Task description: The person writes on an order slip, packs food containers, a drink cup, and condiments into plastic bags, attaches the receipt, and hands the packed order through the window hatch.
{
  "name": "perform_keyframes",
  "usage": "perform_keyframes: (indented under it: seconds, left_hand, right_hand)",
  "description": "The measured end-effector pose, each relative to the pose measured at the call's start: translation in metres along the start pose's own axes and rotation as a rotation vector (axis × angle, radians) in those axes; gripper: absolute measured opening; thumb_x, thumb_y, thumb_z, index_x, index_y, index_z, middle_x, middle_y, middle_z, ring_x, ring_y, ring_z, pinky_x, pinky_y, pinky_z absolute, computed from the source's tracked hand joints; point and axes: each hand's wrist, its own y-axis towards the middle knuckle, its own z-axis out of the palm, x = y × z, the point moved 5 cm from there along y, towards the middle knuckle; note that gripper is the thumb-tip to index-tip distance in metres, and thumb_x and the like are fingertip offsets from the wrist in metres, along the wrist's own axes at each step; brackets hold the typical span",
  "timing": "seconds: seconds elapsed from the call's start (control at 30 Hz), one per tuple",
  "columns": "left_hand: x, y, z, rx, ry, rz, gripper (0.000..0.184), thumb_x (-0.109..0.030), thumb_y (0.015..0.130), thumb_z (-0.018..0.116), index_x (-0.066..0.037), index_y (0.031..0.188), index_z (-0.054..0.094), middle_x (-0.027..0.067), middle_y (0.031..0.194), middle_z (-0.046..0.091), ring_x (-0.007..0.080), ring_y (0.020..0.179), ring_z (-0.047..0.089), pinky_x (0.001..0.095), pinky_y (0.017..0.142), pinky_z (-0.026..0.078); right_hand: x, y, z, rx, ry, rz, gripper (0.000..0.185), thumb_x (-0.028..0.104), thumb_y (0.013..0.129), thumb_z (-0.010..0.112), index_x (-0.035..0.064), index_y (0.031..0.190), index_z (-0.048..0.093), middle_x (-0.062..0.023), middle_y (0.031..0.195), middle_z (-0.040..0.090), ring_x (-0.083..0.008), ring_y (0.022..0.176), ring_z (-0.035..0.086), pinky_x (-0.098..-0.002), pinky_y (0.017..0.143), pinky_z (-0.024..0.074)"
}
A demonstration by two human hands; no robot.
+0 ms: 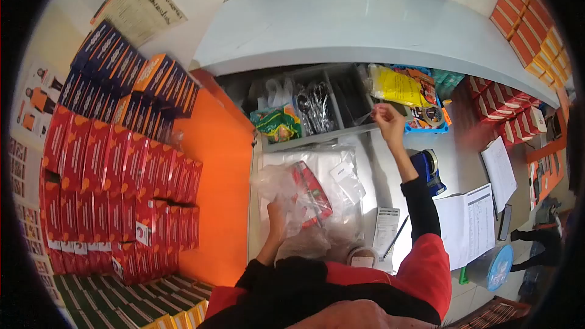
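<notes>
My left hand is closed on a crumpled clear plastic bag, beside a red package that lies partly under clear plastic on the counter. Raised at the right front edge of the grey divided tray, my right hand has its fingertips pinched together; what they hold, if anything, is too small to name. Spoons or similar wrapped items and a green and yellow packet lie in the tray. A white label sheet rests on the plastic.
Red boxes and dark blue boxes are stacked at the left. Right of the tray are a yellow packet and a blue tape dispenser. Papers, a receipt and a pen lie on the counter.
</notes>
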Motion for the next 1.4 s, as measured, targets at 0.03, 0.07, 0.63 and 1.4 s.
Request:
perform_keyframes:
  seconds: [0.03,0.07,0.63,1.4]
  left_hand:
    - [-0.037,0.010,-0.015,0.069,0.098,-0.020,0.008,-0.002,0.081,0.057,-0.004,0.088,0.059,0.0043,0.068,0.051,0.0172,0.064,0.053,0.0301,0.063,0.047]
    - [-0.073,0.021,-0.031,0.142,0.195,-0.045,0.013,-0.001,0.080,0.056,-0.004,0.092,0.061,0.0055,0.068,0.050,0.0175,0.064,0.053,0.0305,0.063,0.047]
    - [-0.062,0.057,-0.046,0.186,-0.088,0.003,0.031,0.003,0.068,0.059,-0.001,0.098,0.060,0.0168,0.095,0.060,0.0308,0.089,0.061,0.0327,0.071,0.050]
    - [-0.018,0.035,-0.025,0.008,-1.018,-0.719,0.031,0.006,0.074,0.059,0.006,0.104,0.052,0.0154,0.094,0.060,0.0239,0.079,0.064,0.0329,0.067,0.057]
  right_hand:
    - [0.018,-0.017,0.018,0.062,0.070,0.045,0.014,-0.004,0.079,0.055,-0.0012,0.091,0.060,-0.0075,0.082,0.065,-0.0112,0.073,0.062,-0.0237,0.067,0.0503]
    - [0.031,-0.038,0.042,0.114,0.195,0.068,0.012,-0.004,0.080,0.053,-0.0009,0.090,0.060,-0.0075,0.080,0.065,-0.0118,0.074,0.062,-0.0240,0.068,0.0502]
    - [0.042,-0.187,0.148,0.689,-0.286,0.291,0.021,0.008,0.071,0.068,0.0025,0.091,0.063,-0.0109,0.086,0.063,-0.0206,0.075,0.062,-0.0285,0.065,0.0487]
    - [0.026,-0.217,0.166,0.411,0.530,0.814,0.030,0.002,0.087,0.056,0.0079,0.100,0.029,-0.0152,0.084,0.063,-0.0176,0.074,0.064,-0.0250,0.065,0.0533]
